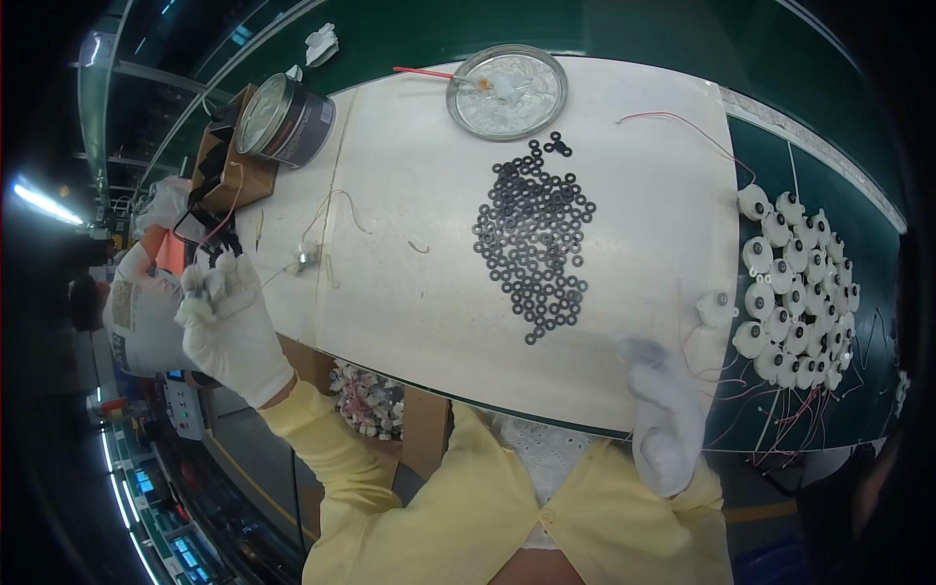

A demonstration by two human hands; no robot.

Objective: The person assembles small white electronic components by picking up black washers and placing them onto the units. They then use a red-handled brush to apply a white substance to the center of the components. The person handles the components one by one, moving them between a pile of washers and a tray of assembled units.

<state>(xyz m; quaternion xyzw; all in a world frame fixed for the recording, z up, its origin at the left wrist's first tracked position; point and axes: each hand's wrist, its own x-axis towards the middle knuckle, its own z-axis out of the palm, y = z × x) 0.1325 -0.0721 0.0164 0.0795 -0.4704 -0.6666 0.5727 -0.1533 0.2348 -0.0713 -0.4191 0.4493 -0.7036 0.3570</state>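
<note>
My left hand (234, 336), in a white glove, is raised at the table's left edge. Its fingers are bent together around something small and greyish that I cannot make out, close to dark cords. My right hand (665, 414), also gloved, hovers over the near right part of the white table; motion smears its fingers. Just beyond it, a white round part (717, 308) with thin wires lies at the table's right edge. A small silver motor-like piece (306, 256) with thin leads rests to the right of my left hand. Many black rings (531, 239) are spread mid-table.
On the green surface to the right stand many white round parts (797, 292) with dark centres and trailing wires. A clear dish (507, 93) of pale paste holds a red stick. A tin (292, 122), a cardboard box (249, 180) and a white bucket (146, 327) are at left.
</note>
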